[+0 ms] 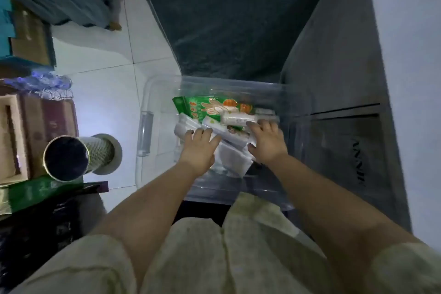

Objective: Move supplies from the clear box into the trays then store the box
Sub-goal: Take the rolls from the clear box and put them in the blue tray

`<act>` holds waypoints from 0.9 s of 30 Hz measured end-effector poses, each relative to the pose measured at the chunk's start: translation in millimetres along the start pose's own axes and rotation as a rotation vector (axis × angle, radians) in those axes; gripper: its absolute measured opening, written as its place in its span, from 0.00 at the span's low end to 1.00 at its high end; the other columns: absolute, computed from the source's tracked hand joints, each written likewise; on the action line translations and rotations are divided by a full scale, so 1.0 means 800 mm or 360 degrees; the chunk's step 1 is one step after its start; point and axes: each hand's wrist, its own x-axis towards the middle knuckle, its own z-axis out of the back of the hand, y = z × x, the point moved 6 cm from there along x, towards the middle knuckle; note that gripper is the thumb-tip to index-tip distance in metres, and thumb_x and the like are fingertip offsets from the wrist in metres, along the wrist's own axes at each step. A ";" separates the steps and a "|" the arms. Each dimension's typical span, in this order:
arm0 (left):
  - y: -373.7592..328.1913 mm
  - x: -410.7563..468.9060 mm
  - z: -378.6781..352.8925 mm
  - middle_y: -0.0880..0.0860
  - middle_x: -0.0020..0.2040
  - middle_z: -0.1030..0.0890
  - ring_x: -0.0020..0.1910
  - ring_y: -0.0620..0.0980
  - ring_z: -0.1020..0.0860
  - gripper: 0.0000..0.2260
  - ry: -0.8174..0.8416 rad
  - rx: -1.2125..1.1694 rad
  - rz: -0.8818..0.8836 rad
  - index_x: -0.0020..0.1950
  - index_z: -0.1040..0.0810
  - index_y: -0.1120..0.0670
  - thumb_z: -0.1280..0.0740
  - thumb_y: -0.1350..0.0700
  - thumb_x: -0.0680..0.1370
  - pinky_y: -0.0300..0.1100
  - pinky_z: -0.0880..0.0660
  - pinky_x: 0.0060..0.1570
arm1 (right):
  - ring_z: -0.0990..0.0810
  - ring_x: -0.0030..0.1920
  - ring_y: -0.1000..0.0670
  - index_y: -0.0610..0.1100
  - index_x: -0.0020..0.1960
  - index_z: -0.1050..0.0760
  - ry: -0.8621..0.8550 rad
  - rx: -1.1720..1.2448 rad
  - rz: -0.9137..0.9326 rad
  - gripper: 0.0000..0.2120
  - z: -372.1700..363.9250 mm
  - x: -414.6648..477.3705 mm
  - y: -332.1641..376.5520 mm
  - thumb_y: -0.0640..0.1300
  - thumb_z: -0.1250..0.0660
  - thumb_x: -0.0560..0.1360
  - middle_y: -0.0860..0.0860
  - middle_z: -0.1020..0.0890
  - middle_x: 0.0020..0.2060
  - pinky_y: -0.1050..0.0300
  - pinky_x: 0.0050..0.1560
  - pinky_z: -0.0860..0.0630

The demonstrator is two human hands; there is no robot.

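Inside the clear box (152,93), both hands (left (199,148), right (267,142)) press white packets (235,157).

We see a clear box (148,136) of glossy, see-through plastic holding shiny green printed packets (202,105) and white plastic-wrapped packs (232,157). The floor (107,107) is smooth, glossy tile; the mat (233,19) beyond looks like dark, rough pile; the cartons (14,133) are matt cardboard.

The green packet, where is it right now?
Head view: the green packet lies inside the clear box, at its far side, just beyond both hands.
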 end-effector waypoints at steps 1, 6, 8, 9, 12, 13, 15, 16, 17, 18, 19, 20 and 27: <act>-0.001 0.015 -0.009 0.58 0.72 0.37 0.68 0.60 0.38 0.28 0.0066 0.0025 -0.0036 0.73 0.41 0.50 0.36 0.52 0.74 0.57 0.42 0.65 | 0.41 0.69 0.38 0.53 0.74 0.44 0.0056 -0.0058 -0.0021 0.34 -0.007 0.014 -0.003 0.48 0.33 0.73 0.43 0.39 0.72 0.41 0.65 0.37; -0.003 0.087 -0.052 0.60 0.73 0.40 0.72 0.61 0.43 0.31 0.0112 0.0015 -0.0104 0.74 0.42 0.49 0.35 0.57 0.73 0.61 0.48 0.69 | 0.47 0.72 0.36 0.52 0.75 0.47 0.0092 -0.0058 -0.0169 0.34 -0.041 0.084 -0.034 0.40 0.37 0.73 0.42 0.44 0.74 0.38 0.72 0.49; 0.003 0.108 -0.069 0.62 0.71 0.38 0.70 0.62 0.42 0.30 0.0083 -0.0026 -0.0084 0.73 0.40 0.49 0.36 0.59 0.72 0.61 0.50 0.70 | 0.44 0.72 0.36 0.52 0.73 0.43 0.0063 -0.0063 -0.0161 0.32 -0.051 0.108 -0.047 0.45 0.35 0.73 0.43 0.39 0.72 0.38 0.72 0.49; 0.005 0.116 -0.075 0.62 0.69 0.36 0.70 0.62 0.41 0.29 0.0044 -0.0053 -0.0086 0.72 0.38 0.49 0.36 0.60 0.72 0.61 0.51 0.71 | 0.41 0.70 0.37 0.52 0.72 0.40 0.0045 -0.0056 -0.0136 0.30 -0.055 0.118 -0.050 0.48 0.33 0.72 0.43 0.36 0.70 0.38 0.71 0.47; 0.011 0.131 -0.088 0.64 0.66 0.31 0.69 0.64 0.37 0.25 -0.0061 -0.0131 -0.0112 0.70 0.32 0.48 0.35 0.60 0.74 0.61 0.52 0.72 | 0.34 0.64 0.39 0.51 0.67 0.34 -0.0034 0.0029 -0.0052 0.28 -0.066 0.136 -0.053 0.49 0.30 0.69 0.43 0.29 0.64 0.45 0.65 0.39; 0.013 0.133 -0.091 0.64 0.65 0.30 0.68 0.64 0.36 0.24 -0.0095 -0.0113 -0.0121 0.69 0.31 0.48 0.35 0.60 0.74 0.61 0.51 0.72 | 0.32 0.61 0.39 0.50 0.66 0.33 -0.0070 0.0060 -0.0043 0.28 -0.068 0.138 -0.053 0.48 0.29 0.68 0.43 0.27 0.62 0.46 0.63 0.38; 0.014 0.132 -0.092 0.65 0.62 0.28 0.65 0.65 0.33 0.23 -0.0167 -0.0084 -0.0166 0.68 0.29 0.49 0.35 0.62 0.73 0.63 0.46 0.70 | 0.30 0.59 0.38 0.50 0.66 0.32 -0.0132 0.0101 -0.0031 0.28 -0.068 0.136 -0.052 0.47 0.28 0.67 0.43 0.26 0.61 0.47 0.60 0.37; 0.015 0.129 -0.089 0.65 0.61 0.27 0.63 0.65 0.31 0.24 -0.0196 -0.0086 -0.0189 0.67 0.29 0.49 0.34 0.63 0.73 0.63 0.44 0.69 | 0.30 0.58 0.38 0.49 0.66 0.31 -0.0155 0.0117 -0.0031 0.28 -0.066 0.133 -0.051 0.47 0.28 0.68 0.43 0.25 0.61 0.47 0.59 0.37; 0.015 0.124 -0.085 0.65 0.60 0.26 0.62 0.66 0.30 0.24 -0.0194 -0.0064 -0.0203 0.67 0.28 0.50 0.34 0.64 0.72 0.63 0.41 0.68 | 0.30 0.58 0.38 0.49 0.66 0.31 -0.0168 0.0130 -0.0047 0.28 -0.062 0.127 -0.050 0.47 0.28 0.68 0.43 0.25 0.61 0.47 0.58 0.36; 0.016 0.119 -0.079 0.65 0.60 0.26 0.60 0.66 0.29 0.24 -0.0200 -0.0032 -0.0206 0.67 0.28 0.50 0.34 0.64 0.71 0.63 0.39 0.67 | 0.30 0.58 0.38 0.50 0.66 0.32 -0.0187 0.0146 -0.0069 0.27 -0.057 0.120 -0.048 0.46 0.29 0.69 0.43 0.25 0.61 0.47 0.58 0.36; 0.018 0.112 -0.071 0.65 0.59 0.25 0.59 0.66 0.28 0.25 -0.0193 -0.0002 -0.0193 0.67 0.28 0.51 0.35 0.64 0.71 0.62 0.38 0.66 | 0.30 0.59 0.39 0.50 0.66 0.32 -0.0208 0.0169 -0.0099 0.27 -0.049 0.112 -0.046 0.45 0.30 0.69 0.43 0.25 0.61 0.47 0.59 0.36; 0.020 0.103 -0.061 0.66 0.59 0.26 0.59 0.66 0.28 0.25 -0.0176 0.0011 -0.0172 0.67 0.28 0.53 0.35 0.65 0.70 0.63 0.38 0.66 | 0.30 0.59 0.39 0.50 0.66 0.32 -0.0231 0.0207 -0.0127 0.26 -0.039 0.103 -0.044 0.44 0.31 0.69 0.43 0.25 0.60 0.46 0.59 0.36; 0.056 0.023 0.019 0.63 0.61 0.27 0.60 0.64 0.30 0.31 -0.0215 0.0132 -0.0157 0.68 0.30 0.53 0.25 0.61 0.66 0.59 0.37 0.63 | 0.29 0.59 0.40 0.50 0.67 0.29 -0.0633 0.0346 -0.0205 0.29 0.067 0.003 0.003 0.45 0.26 0.67 0.44 0.24 0.58 0.45 0.59 0.36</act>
